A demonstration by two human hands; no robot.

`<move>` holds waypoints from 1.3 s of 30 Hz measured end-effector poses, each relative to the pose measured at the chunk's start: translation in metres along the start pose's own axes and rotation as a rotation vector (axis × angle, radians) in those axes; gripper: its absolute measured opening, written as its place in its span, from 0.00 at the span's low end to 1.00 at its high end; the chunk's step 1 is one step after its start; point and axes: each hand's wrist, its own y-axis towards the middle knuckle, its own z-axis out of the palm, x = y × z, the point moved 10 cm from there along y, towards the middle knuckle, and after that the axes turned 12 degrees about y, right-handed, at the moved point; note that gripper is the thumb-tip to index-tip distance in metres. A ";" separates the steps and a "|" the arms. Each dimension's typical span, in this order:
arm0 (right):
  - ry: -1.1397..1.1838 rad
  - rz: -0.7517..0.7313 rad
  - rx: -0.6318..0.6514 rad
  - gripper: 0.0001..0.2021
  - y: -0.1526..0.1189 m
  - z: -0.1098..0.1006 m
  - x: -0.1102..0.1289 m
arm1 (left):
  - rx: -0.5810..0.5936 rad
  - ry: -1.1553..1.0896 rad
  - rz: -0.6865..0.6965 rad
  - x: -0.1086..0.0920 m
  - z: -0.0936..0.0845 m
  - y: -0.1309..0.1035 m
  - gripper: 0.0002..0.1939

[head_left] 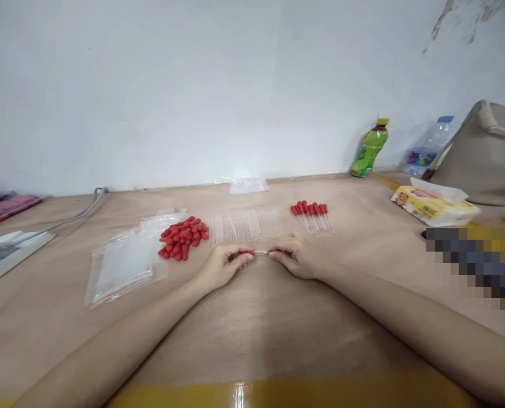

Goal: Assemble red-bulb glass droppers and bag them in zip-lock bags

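Note:
My left hand [229, 264] pinches a red rubber bulb [249, 253] at the middle of the table. A thin clear tube [261, 252] runs from the bulb to my right hand [292, 256], whose fingers are closed on its other end. Behind my hands lies a row of clear tubes [244, 225]. A pile of red bulbs [183, 237] sits left of that row. To the right, several clear tubes with red bulbs on their ends [314, 217] lie side by side.
Clear zip bags [127, 262] lie at the left, near a grey cable [76, 215]. A green bottle [370, 148], a clear bottle [429, 147], a tissue pack [435, 207] and a grey bag [484, 158] are at the right. A wall [193, 90] stands behind.

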 end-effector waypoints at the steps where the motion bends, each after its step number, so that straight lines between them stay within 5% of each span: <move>1: -0.009 -0.002 0.020 0.09 0.001 0.000 0.000 | 0.006 0.016 0.011 -0.002 0.000 0.000 0.11; 7: -0.208 -0.094 0.040 0.11 0.002 0.000 0.008 | 0.028 0.180 0.087 -0.015 0.002 -0.002 0.10; 11: -0.306 -0.112 -0.003 0.11 0.000 0.002 0.010 | -0.065 0.304 0.149 -0.021 -0.005 -0.002 0.10; 25: -0.057 0.125 -0.107 0.03 -0.003 -0.010 0.001 | -0.110 0.160 0.017 0.001 -0.009 -0.001 0.11; 39: 0.024 0.094 -0.114 0.07 0.000 -0.005 -0.004 | -0.096 0.180 0.018 -0.007 -0.009 0.001 0.11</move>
